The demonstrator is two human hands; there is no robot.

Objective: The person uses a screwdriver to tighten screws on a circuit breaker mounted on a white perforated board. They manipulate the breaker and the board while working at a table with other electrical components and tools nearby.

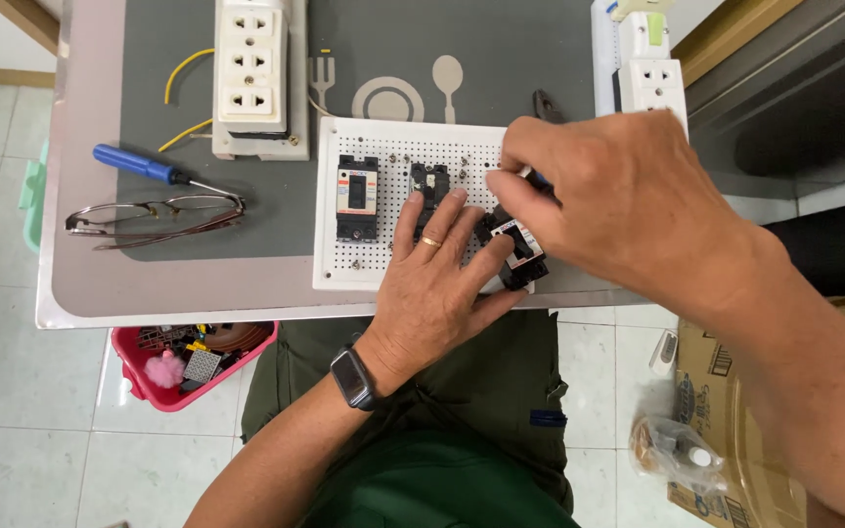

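Note:
A white perforated board [383, 264] lies on the table with a black circuit breaker [356, 197] at its left and a smaller black part [429, 183] in the middle. My left hand [439, 279], wearing a ring and a wrist watch, lies flat on the board, its fingers steadying a second black breaker [518, 252] at the board's right edge. My right hand [618, 200] hovers over that breaker, pinching a thin dark tool [537, 177] whose tip is hidden.
A blue-handled screwdriver [144, 166] and a pair of glasses [154, 217] lie left of the board. White socket strips [249, 73] [649, 83] stand at the back. A red tray of parts [193, 362] sits below the table edge, a cardboard box [726, 411] on the right.

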